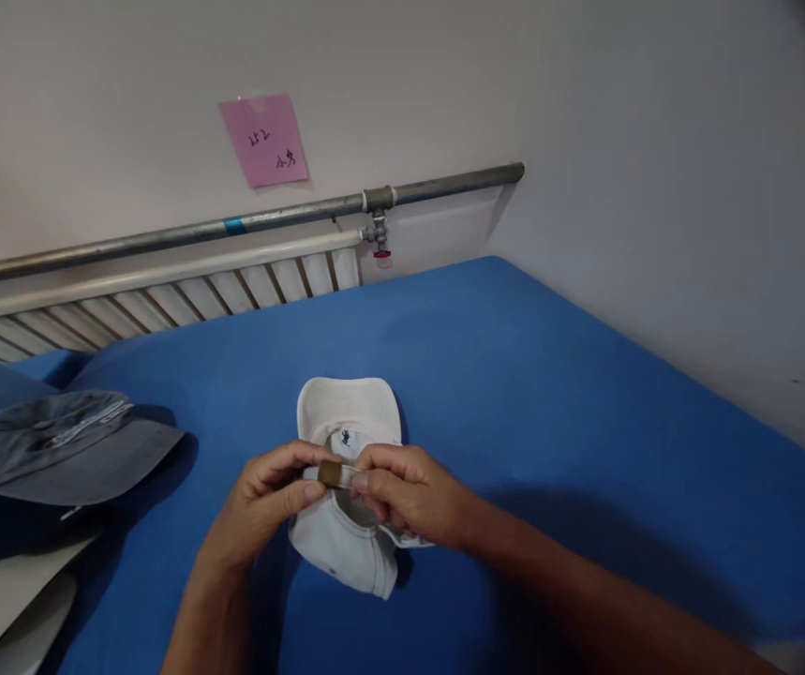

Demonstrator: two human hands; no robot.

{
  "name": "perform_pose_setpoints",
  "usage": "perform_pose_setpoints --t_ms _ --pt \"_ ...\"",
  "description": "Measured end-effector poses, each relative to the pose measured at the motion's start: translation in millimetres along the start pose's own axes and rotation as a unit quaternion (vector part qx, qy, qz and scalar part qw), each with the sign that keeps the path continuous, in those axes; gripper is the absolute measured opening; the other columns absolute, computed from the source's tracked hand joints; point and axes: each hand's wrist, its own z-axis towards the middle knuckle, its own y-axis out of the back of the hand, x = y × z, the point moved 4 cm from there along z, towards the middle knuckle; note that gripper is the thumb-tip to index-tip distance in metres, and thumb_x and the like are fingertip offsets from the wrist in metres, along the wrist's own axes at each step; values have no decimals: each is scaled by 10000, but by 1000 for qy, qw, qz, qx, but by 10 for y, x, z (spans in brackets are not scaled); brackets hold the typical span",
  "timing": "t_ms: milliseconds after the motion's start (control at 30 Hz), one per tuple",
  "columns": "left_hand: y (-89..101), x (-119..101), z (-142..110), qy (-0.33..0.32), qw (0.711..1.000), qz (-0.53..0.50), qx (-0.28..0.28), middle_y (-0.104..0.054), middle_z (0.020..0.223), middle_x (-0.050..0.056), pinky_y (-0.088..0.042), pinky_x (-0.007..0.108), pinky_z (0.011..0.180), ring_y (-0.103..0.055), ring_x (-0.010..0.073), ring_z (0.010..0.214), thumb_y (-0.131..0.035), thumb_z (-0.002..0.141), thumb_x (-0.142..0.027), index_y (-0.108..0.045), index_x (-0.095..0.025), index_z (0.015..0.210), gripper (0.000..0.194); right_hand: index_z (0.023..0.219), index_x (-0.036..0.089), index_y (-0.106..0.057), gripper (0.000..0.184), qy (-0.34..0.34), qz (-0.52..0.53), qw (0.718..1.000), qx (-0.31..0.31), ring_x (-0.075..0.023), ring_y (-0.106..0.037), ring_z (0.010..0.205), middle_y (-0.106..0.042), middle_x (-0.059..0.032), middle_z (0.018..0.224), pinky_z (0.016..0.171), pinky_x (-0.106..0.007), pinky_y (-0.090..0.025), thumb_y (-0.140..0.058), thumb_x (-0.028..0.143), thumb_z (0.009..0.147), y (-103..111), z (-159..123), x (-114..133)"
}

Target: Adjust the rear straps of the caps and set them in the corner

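- White cap (347,525) lies upside down on the blue sheet (585,422) of the bed, brim pointing toward the radiator (163,295) on the far wall. Cap taken as landmark for all positions below.
- Left hand (268,497) over the near-left part of the cap; thumb and forefinger pinched closed on a small brass-coloured buckle (330,473) of the rear strap.
- Right hand (406,497) over the near-right part of the cap; fingers curled shut, pinching the strap (347,476) just beside the buckle. The two hands nearly touch above the cap's opening.
- Judgement: step in hand looks like adjusting the rear strap at its buckle. Cannot tell whether it is being loosened or tightened.
- Judgement: next move would call for a steady hold on the buckle by one hand while the other feeds the strap in line with it; the cap is soft and may drag along.
- Grey cap (57,450) well to the left of the white cap, atop a dark pile.
- Pink note (264,140) on the wall beyond the cap, above a metal pipe (247,225).
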Motion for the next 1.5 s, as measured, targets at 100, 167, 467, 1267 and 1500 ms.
perform_pose_setpoints --t_ms 100,167,467,1267,1500 --pt "-4 5 -2 -1 1000 -1 1 -726 876 47 -493 258 743 -642 187 815 -740 748 -288 -746 -225 942 204 637 164 -504 229 20 -18 999 -21 -36 -359 433 -467 61 517 429 -175 -272 -541 258 842 2 -6 -8" --pt "-13 -16 -5 -4 1000 4 4 -722 860 43 -489 252 725 -638 181 794 -740 748 -290 -744 -226 942 204 663 165 -524 194 -8 4 1000 -17 -39 -356 411 -468 63 510 409 -179 -264 -539 252 836 -2 -10 -21" --pt "-74 -65 18 -33 999 12 19 -690 836 24 -478 224 665 -604 156 747 -754 729 -244 -725 -255 990 262 722 166 -548 115 -126 194 971 59 -33 -289 323 -462 74 464 314 -156 -224 -545 262 787 -48 6 -77" --pt "-95 43 0 34 997 -51 42 -699 818 26 -476 239 705 -618 153 757 -715 785 -256 -735 -231 909 128 722 159 -550 167 -48 72 993 77 -26 -376 342 -517 67 506 334 -151 -275 -553 290 825 -49 -16 -35" --pt "-65 43 7 39 996 -69 32 -680 780 20 -458 211 681 -602 129 726 -742 758 -249 -719 -204 886 137 733 149 -571 167 -81 88 989 90 -40 -479 396 -596 32 578 353 -143 -364 -619 302 777 -1 3 -34"
